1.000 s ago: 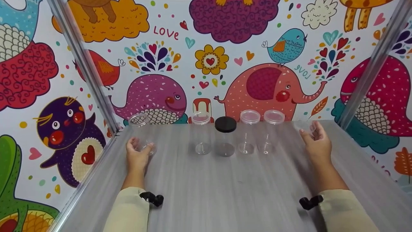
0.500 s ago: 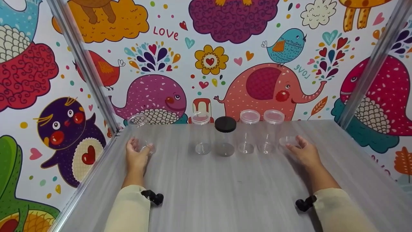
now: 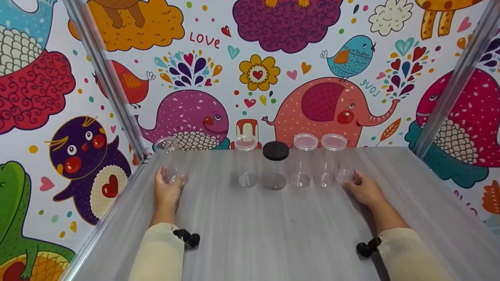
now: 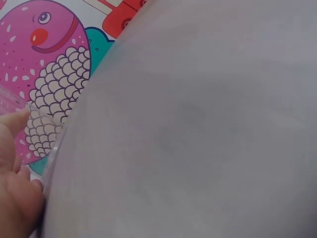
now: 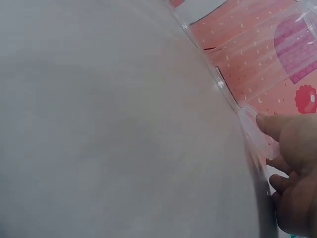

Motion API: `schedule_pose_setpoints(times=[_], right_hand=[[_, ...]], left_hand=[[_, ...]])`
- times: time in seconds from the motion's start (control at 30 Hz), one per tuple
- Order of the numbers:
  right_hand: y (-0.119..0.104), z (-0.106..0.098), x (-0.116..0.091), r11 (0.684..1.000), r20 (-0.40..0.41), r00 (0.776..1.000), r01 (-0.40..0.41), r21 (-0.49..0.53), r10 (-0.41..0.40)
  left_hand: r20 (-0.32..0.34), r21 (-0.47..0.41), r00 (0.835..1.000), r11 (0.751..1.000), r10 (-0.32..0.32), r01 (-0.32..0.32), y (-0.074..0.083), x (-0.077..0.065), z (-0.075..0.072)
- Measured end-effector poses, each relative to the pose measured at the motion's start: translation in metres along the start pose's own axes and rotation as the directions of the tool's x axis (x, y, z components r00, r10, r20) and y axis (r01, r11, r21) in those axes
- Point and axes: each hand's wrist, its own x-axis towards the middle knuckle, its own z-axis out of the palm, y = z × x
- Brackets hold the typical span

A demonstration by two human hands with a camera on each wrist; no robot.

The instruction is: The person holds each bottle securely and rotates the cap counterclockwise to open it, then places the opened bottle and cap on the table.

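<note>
At the left, my left hand (image 3: 168, 193) grips the lower part of a tall clear plastic jar (image 3: 168, 156) standing upright, thumb on its near side. The jar also shows faintly behind the thumb in the left wrist view. My right hand (image 3: 365, 187) pinches a small clear lid (image 3: 345, 175) low at the table, beside the base of the rightmost jar (image 3: 330, 162). In the right wrist view the lid (image 5: 253, 130) is a translucent, shallow round piece between thumb and fingers, close to the jar bases. The fingers cover part of it.
Between the hands, a row holds a clear jar (image 3: 247, 164), a jar with a black lid (image 3: 275, 151), another clear jar (image 3: 304, 164) and the rightmost one. The grey table (image 3: 289, 234) ends at a patterned wall (image 3: 258, 105), with metal posts (image 3: 111, 78) at the corners.
My right hand has moved left and slightly nearer with the lid, from the far right to beside the rightmost jar. The left hand has stayed at its jar.
</note>
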Motion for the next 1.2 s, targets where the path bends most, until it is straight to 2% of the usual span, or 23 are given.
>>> schedule_pose_setpoints(times=[0.33,0.53,0.67,0.93,1.1,1.2], right_hand=[[-0.001,0.008,0.001,0.985,0.006,0.998,0.063,-0.161,-0.063],[-0.001,0.005,0.000,0.994,0.003,1.000,-0.003,-0.111,0.003],[-0.003,0.005,0.001,0.997,-0.021,1.000,-0.011,-0.073,0.009],[0.000,0.005,0.002,1.000,-0.036,0.999,-0.015,-0.016,0.014],[-0.001,0.005,0.002,1.000,-0.031,0.999,-0.018,0.001,0.018],[-0.002,0.004,0.002,1.000,-0.046,0.999,-0.010,0.007,0.010]], left_hand=[[-0.073,0.027,0.995,0.997,-0.075,0.077,-0.001,0.001,0.001],[-0.121,0.064,0.989,0.993,-0.091,0.099,-0.001,0.003,0.002],[-0.141,0.087,0.983,0.988,-0.115,0.128,0.002,0.005,0.001],[-0.173,0.035,0.981,0.995,-0.085,0.092,0.001,0.003,-0.001],[-0.208,0.016,0.972,0.993,-0.114,0.120,0.000,-0.004,-0.001],[-0.228,0.016,0.968,0.994,-0.101,0.107,0.000,-0.008,-0.001]])
